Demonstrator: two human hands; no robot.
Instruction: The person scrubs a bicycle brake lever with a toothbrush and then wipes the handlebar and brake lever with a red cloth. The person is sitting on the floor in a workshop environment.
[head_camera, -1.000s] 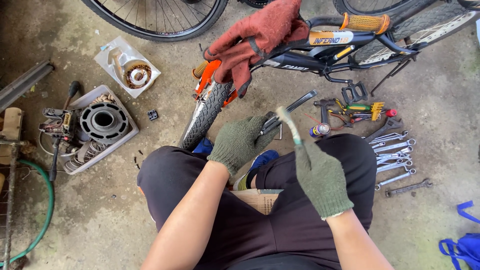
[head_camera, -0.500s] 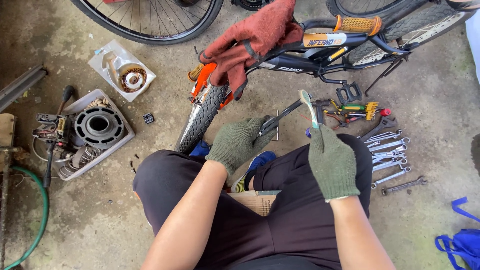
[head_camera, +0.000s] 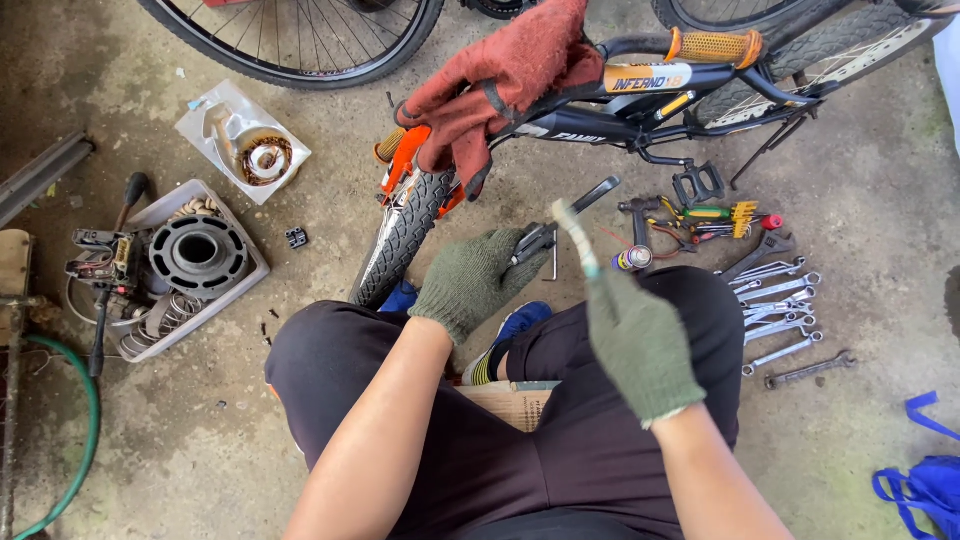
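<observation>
— Green knit gloves are covering both hands. What is the left hand doing?

— It is sitting near the middle of the frame, just below the knobby front tyre of the small bicycle. Its fingers are curling closed around a dark metal tool whose long handle is sticking out toward the upper right, over the concrete floor.

— And the right hand?

— It is hovering right of centre, above the person's dark-trousered knee. Its fingers are wrapping fully round a thin pale rod-like tool, which is pointing up and slightly left. The tip is blurring, so I cannot tell what kind of tool it is.

— Are the two tools touching?

— They are crossing close together in the picture, but I cannot tell whether they are meeting.

— What is lying around them?

— A row of silver wrenches is lying on the floor at the right, with a small spray can and a few coloured hand tools just above and left of them. A red cloth is draping over the bicycle frame at the top. At the left, a grey tray is holding a round black ribbed part, and a clear bag with a coiled part inside is lying above it. A green hose is curving along the lower left edge, and something blue is showing at the lower right corner.
</observation>
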